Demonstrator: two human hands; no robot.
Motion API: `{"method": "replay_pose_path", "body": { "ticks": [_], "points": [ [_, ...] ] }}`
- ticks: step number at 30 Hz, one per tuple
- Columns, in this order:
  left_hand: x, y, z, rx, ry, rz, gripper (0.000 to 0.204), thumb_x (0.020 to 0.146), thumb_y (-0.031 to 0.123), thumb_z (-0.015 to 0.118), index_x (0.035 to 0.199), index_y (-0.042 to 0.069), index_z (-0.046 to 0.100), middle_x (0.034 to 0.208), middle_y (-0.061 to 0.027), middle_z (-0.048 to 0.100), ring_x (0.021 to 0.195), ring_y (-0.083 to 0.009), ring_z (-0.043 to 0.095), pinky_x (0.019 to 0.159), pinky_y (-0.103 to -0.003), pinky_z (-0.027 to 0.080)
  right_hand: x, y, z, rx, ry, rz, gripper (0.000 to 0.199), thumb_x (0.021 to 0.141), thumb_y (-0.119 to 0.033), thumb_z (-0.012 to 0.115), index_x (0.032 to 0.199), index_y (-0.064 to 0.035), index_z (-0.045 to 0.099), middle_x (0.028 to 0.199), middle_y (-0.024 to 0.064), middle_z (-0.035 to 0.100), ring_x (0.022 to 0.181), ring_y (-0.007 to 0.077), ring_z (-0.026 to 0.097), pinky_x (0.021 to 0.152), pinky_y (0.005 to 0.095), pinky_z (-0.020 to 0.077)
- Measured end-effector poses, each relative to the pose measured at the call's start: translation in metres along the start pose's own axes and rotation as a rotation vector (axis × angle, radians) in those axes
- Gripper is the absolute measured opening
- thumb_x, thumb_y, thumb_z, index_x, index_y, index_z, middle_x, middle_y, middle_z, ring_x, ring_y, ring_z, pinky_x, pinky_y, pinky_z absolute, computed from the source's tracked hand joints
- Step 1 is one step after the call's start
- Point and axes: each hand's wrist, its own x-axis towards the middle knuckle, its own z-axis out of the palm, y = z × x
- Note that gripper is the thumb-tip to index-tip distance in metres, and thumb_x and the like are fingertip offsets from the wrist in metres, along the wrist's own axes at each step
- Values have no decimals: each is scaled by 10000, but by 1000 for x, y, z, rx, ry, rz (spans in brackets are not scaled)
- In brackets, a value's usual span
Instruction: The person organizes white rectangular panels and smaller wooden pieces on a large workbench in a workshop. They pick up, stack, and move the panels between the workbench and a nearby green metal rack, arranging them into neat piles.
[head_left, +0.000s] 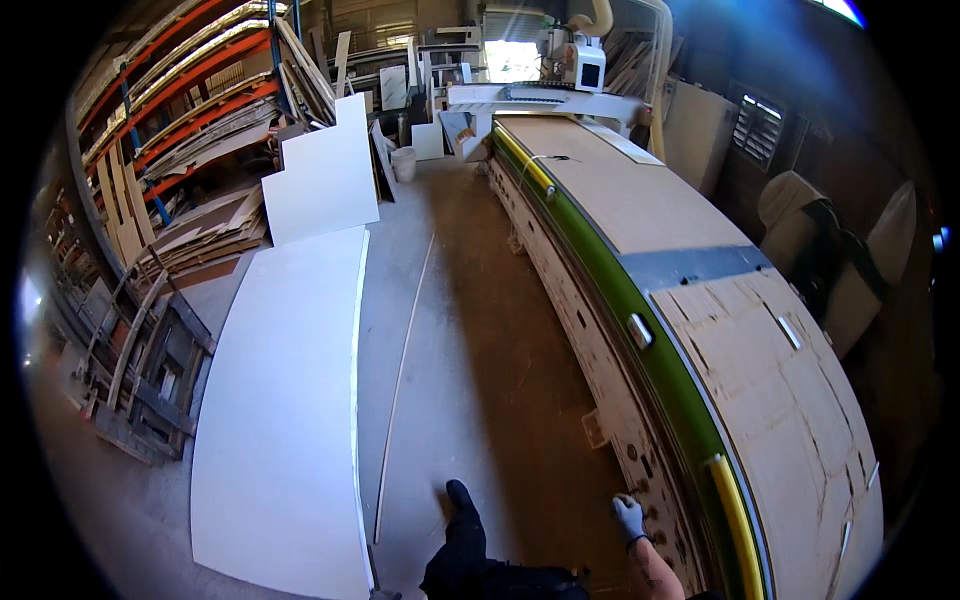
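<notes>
My right hand [628, 517], in a grey glove, reaches down to the side of a long green-edged CNC router table [637, 345]. Its fingers close around a small knob, one of a row of knobs [651, 513] on the machine's lower flank; the fingers partly cover it. At the bottom edge, only a sliver of my left hand [386, 595] shows, close to the corner of a large white board [285, 400]; its fingers are cut off. Scored brown sheet [770, 370] covers the near part of the machine's bed.
A thin strip [402, 380] lies on the floor between board and machine. Beyond stand a stepped white panel [325, 175], a white bucket [403, 164] and the machine's gantry [545, 100]. Orange racking [205, 85] and a dark trolley [150, 360] are to the left.
</notes>
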Motion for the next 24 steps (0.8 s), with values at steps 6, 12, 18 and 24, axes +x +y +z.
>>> {"method": "replay_pose_path", "body": {
  "ticks": [6, 12, 18, 24],
  "points": [
    [275, 227, -144, -27, 85, 250, 294, 879, 336, 635, 910, 45, 668, 873, -225, 686, 814, -420, 675, 696, -483, 521, 122, -16, 92, -627, -275, 244, 124, 873, -290, 598, 842, -186, 658, 871, 119, 704, 752, 268, 664, 607, 476, 520],
    [484, 577, -267, -320, 104, 803, 269, 911, 200, 661, 1084, -5, 657, 866, -150, 720, 824, -255, 705, 767, -365, 552, 274, -141, 218, -160, -184, 764, 381, 884, -562, 643, 1005, -207, 714, 938, 168, 726, 876, 305, 712, 712, 474, 564],
    [672, 812, -330, -97, 39, 751, 302, 922, 231, 664, 1133, 15, 677, 901, -155, 730, 797, -236, 686, 755, -354, 542, 531, -169, 339, -246, -143, 745, 373, 898, -457, 611, 977, -104, 705, 960, 199, 715, 890, 368, 678, 753, 471, 546],
    [832, 865, -355, -50, -133, 343, 357, 898, 374, 663, 1071, 67, 719, 883, -177, 723, 770, -285, 670, 764, -407, 531, 859, -245, 418, -572, -161, 275, 372, 911, -352, 579, 949, -1, 695, 982, 230, 705, 905, 431, 645, 794, 468, 528]
  ]
}}
